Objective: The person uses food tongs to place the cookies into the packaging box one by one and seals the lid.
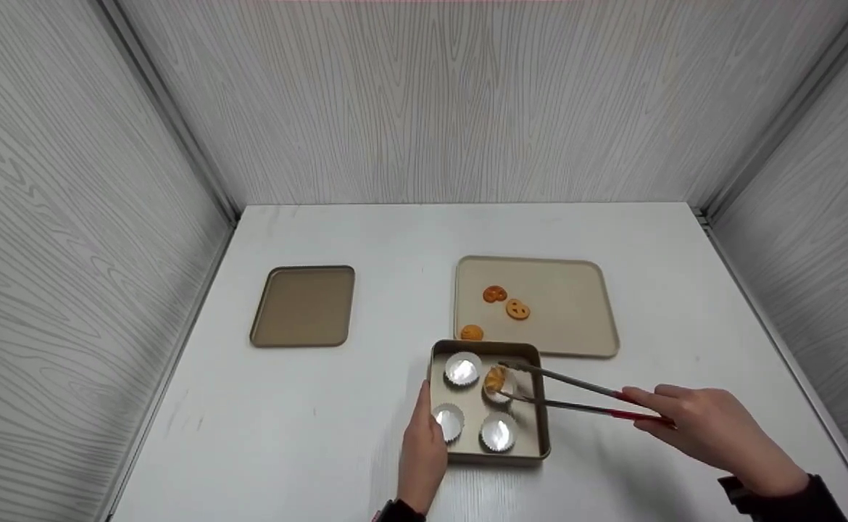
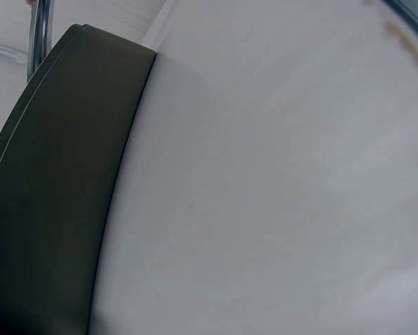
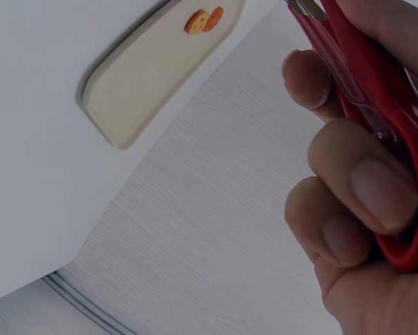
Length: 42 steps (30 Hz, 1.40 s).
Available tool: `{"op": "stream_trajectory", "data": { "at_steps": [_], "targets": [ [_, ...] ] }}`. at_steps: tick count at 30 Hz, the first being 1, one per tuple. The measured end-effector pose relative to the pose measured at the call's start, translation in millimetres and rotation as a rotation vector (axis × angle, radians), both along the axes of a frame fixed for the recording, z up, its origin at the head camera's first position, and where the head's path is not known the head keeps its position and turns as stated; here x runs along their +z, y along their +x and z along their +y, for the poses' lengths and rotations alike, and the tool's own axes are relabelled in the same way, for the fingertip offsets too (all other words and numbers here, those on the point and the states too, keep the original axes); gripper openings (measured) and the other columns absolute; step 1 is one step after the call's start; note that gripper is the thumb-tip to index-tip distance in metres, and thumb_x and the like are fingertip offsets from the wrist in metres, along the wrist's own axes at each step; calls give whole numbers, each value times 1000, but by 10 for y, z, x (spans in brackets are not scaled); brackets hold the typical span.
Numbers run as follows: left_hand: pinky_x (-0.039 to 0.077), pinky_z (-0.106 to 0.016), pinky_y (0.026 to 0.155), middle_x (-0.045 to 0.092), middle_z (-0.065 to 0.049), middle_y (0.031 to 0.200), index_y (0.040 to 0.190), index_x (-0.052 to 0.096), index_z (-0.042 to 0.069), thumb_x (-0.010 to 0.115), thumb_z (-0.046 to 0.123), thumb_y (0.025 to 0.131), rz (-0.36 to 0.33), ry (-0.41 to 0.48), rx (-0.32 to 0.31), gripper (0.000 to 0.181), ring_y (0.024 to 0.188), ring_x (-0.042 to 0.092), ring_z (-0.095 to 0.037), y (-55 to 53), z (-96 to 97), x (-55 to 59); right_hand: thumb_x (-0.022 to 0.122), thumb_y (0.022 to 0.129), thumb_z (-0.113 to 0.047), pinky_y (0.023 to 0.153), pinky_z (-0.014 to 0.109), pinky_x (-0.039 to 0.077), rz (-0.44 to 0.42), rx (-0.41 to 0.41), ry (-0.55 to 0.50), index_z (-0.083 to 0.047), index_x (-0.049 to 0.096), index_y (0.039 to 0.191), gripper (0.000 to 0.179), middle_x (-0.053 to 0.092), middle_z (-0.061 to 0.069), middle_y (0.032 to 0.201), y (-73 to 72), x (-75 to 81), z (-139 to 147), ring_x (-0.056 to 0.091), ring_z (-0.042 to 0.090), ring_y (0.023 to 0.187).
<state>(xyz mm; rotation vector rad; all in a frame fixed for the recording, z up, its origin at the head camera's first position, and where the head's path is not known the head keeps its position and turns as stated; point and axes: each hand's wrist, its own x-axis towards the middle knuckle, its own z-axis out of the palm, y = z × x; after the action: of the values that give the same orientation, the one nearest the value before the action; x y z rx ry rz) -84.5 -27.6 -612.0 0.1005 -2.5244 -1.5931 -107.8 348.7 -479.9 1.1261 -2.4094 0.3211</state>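
Observation:
A square, deep baking pan (image 1: 471,458) holds several silver foil cups, such as the back-left cup (image 1: 462,370). At its left side my left hand (image 1: 422,453) grips the wall near the front corner; the left wrist view shows the pan's dark outer wall (image 2: 62,174) but not the hand. My right hand (image 1: 710,428) holds red-handled metal tongs (image 1: 576,407), their arms reaching over the pan's right rim. A small croissant-shaped pastry (image 1: 495,379) lies between the tong tips at the back-right cup. In the right wrist view, fingers (image 3: 383,192) curl round the red handle (image 3: 379,77).
Behind the pan, a beige rectangular tray (image 1: 569,304) carries two pretzel-like cookies, a browner one (image 1: 495,293) and a paler one (image 1: 517,309), and a round bun (image 1: 472,332). A flat brown square tray (image 1: 304,308) lies at left. Grey wood-grain panels (image 1: 424,101) border the table.

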Motion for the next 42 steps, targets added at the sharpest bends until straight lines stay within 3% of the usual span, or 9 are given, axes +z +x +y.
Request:
{"op": "stream_trajectory", "data": {
  "at_steps": [10,22,31,42],
  "targets": [
    [38,-49,115,40,-17,160,158,32,-3,37,-4,105,18,-5,13,53,144,41,-32,1,17,-14,41,107,-54,44,11,22,48,3,-8,-19,79,108,51,47,-18,65,9,1,20,30,-7,50],
    [37,-47,117,38,-14,162,159,30,-1,35,1,107,-9,6,7,52,146,40,-26,-9,6,-21,39,108,-54,44,13,25,75,14,23,-20,79,110,52,47,-16,65,-7,20,24,30,-5,51],
    [37,-48,116,38,-16,161,159,30,-2,37,-1,106,10,-14,4,53,145,40,-28,6,4,-26,42,107,-53,46,13,29,9,54,12,-18,78,113,51,49,-17,67,-73,36,7,36,-5,53],
    [36,-49,116,37,-17,161,158,30,-4,36,-4,106,5,13,-2,53,146,39,-30,0,9,8,41,110,-46,47,17,35,132,46,9,-17,80,108,49,55,-14,65,-42,-10,-28,43,1,53]
  ]
}}
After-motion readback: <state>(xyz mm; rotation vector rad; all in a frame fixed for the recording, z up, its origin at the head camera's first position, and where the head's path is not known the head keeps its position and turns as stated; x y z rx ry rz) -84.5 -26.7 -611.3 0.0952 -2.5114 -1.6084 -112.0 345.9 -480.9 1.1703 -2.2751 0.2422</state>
